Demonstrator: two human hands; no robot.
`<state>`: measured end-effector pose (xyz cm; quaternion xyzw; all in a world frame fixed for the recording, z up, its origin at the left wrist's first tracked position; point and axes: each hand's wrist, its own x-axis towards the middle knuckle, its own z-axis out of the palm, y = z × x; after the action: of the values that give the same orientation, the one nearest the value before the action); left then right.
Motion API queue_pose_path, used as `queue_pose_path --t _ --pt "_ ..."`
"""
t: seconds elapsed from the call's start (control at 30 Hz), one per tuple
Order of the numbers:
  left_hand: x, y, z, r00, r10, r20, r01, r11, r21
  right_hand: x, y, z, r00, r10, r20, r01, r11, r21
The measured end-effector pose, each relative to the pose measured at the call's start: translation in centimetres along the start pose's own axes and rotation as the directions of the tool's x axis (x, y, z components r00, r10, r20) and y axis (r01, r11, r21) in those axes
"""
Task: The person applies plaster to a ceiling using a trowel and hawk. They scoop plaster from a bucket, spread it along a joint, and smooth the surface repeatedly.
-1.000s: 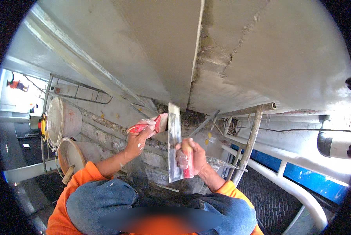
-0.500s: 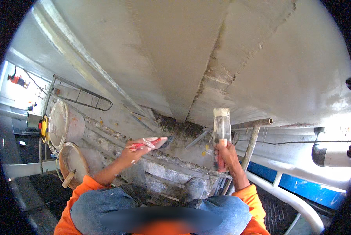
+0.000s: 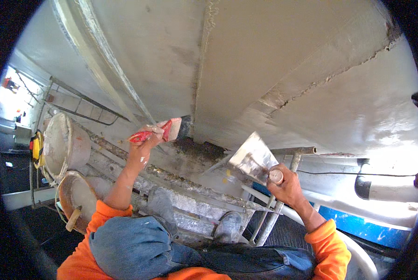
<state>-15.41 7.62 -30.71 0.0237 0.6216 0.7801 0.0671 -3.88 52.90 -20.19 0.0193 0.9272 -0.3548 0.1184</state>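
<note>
My left hand [image 3: 145, 144] is closed around the red handle of a wide paintbrush [image 3: 172, 129]. Its dark bristles point right, by the lower part of a grey plastered wall [image 3: 246, 60]; whether they touch it I cannot tell. My right hand [image 3: 287, 187] grips a plastering trowel [image 3: 254, 156] by its round-ended handle. The flat metal blade, smeared with pale plaster, tilts up and left in front of the wall. A rough seam runs down the wall above the brush, and a ragged plaster edge crosses its right side.
Two plaster-stained buckets [image 3: 83, 149] stand at the left, and a wooden handle [image 3: 72, 219] sticks out of the nearer one. Below me lie crusted scaffold planks [image 3: 190, 205]. Metal scaffold tubes [image 3: 295, 161] and a white rail [image 3: 358, 252] border the right.
My left hand has raised the brush toward the wall. My right hand has moved right, turning the trowel so its blade leans left. The view has shifted to the right.
</note>
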Motion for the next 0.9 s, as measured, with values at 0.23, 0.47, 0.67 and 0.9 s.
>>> queue_pose_path --t 0.23,0.47,0.67,0.9 --pt "2.9 -0.5 0.5 0.999 -0.001 -0.037 -0.003 0.992 -0.124 1.1 -2.0 6.0 0.939 0.298 -0.173 -0.024 0.558 0.829" --pt "3.3 2.2 0.4 0.996 -0.039 -0.081 0.034 0.997 -0.073 7.9 1.4 22.6 0.778 0.624 -0.071 0.254 -0.21 0.944" --pt "2.8 10.8 -2.4 0.981 0.163 -0.107 -0.134 0.962 0.236 11.5 -0.2 31.1 0.767 0.582 0.269 0.236 -0.646 0.726" --pt "-4.6 29.0 -4.2 0.977 0.216 -0.002 -0.168 0.766 0.62 17.6 0.5 33.5 0.687 0.615 0.388 0.412 -0.769 0.489"
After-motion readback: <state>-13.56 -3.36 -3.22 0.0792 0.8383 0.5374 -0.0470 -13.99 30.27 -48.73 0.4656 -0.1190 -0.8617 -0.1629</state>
